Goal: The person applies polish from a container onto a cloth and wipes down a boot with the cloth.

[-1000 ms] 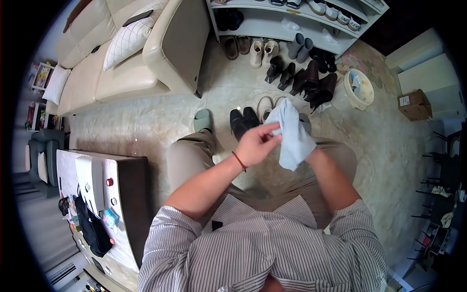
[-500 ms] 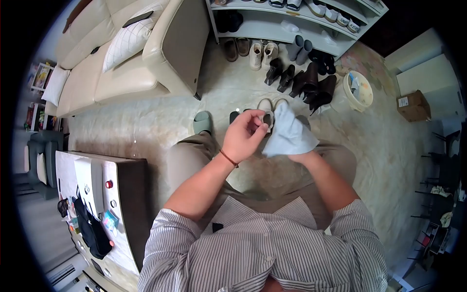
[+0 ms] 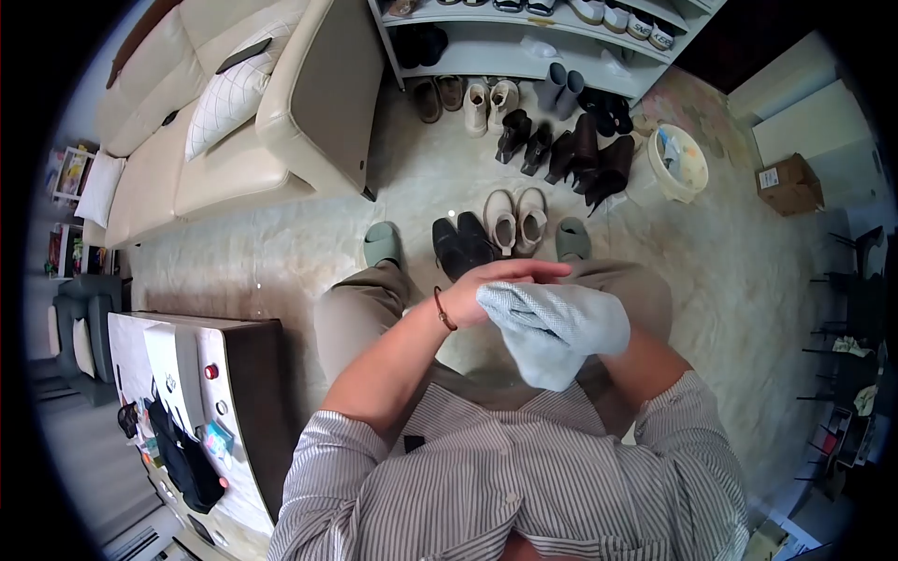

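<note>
Fingers [image 3: 544,268] outstretched, the left hand [image 3: 482,283] touches pale cloth [image 3: 561,323].

One camera, worn on the head, and it's staring forward and steeply down! Striped shirt [image 3: 458,481] up close along the bottom edge, pale cloth [image 3: 566,323] near, below centre, floor [image 3: 234,266] spreading beyond, shoe rack [image 3: 477,54] farther off at the top, dark corners curving round this wide view.

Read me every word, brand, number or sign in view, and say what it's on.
"SNE": seemingly, on a white shoe on the shoe rack.
"KER": on the shoe beside it; its ending is unclear.
Box label: too small to read.
White package: dark lettering, too blurred.
</note>
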